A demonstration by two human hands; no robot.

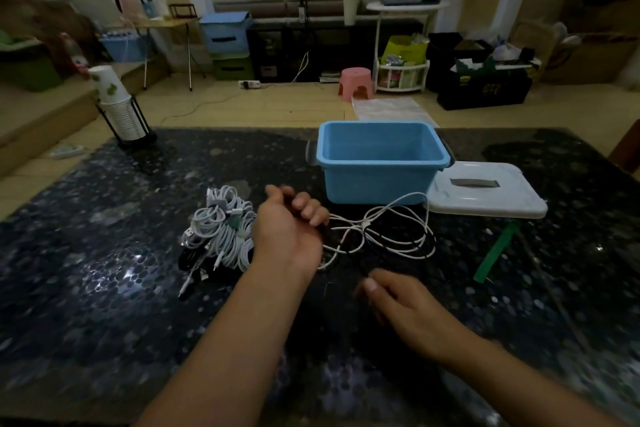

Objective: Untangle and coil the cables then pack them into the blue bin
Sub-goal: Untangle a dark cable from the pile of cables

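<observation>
Where things lie, largest first:
Table: the dark speckled table (104, 253) carries everything the task needs.
Blue bin: the blue bin (381, 163) stands open at the far middle with nothing visible inside; its white lid (485, 194) lies just beside it on the right.
Coiled cables: a heap of bundled white cables (221, 232) sits left of the left wrist, seemingly coiled but not yet packed.
Loose cable: one loose white cable (391, 232) sprawls in slack loops in front of the bin, its long run stretching rightward from the left hand.
Left hand: the left hand (291, 222) has its fingers curled round the near end of that cable.
Right hand: the right hand (398, 302) hovers low, fingers loosely bent, holding nothing visible; blur hides detail.
Key relation: the loops lie beyond and slightly right of the right hand, which is probably the nearer one to gather them.
</observation>
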